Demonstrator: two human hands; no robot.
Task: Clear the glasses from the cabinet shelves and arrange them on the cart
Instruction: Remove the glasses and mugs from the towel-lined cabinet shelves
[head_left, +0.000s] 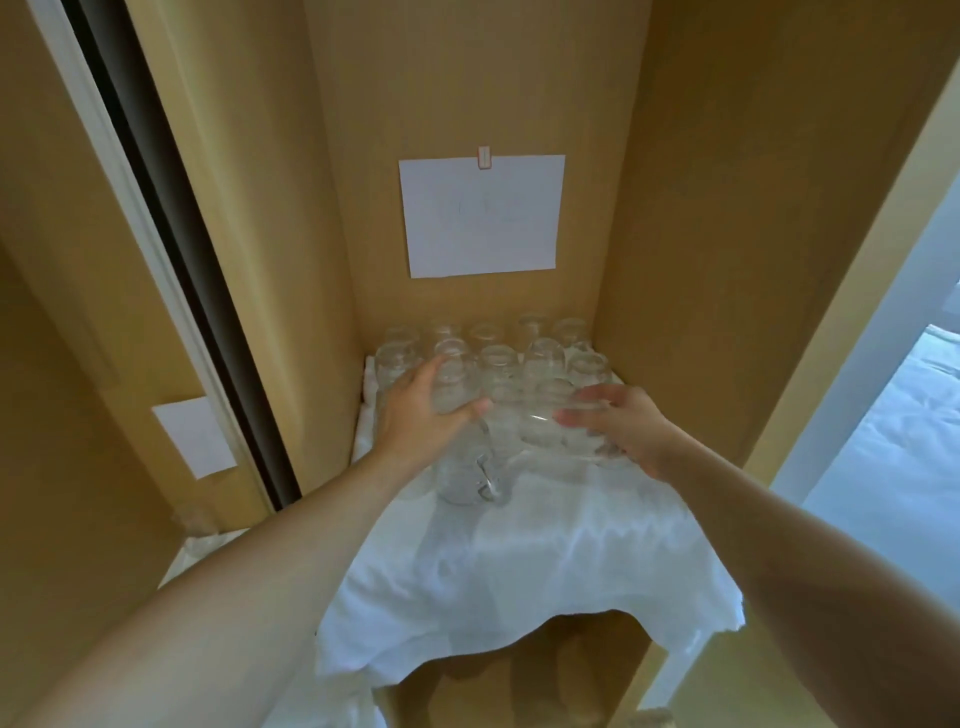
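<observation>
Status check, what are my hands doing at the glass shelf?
Left hand grips a glass. Right hand grips another glass. Remaining glasses crowd the white cloth, packed tight around both.

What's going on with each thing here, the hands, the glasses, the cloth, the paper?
Left hand: gripping a glass in the front row.
Right hand: fingers curled round another front glass.
Glasses: clustered in rows at the back of the shelf, standing on the cloth.
White cloth: spread over the shelf, front edge hanging down.
Paper sheet: clipped flat to the back wall.
</observation>
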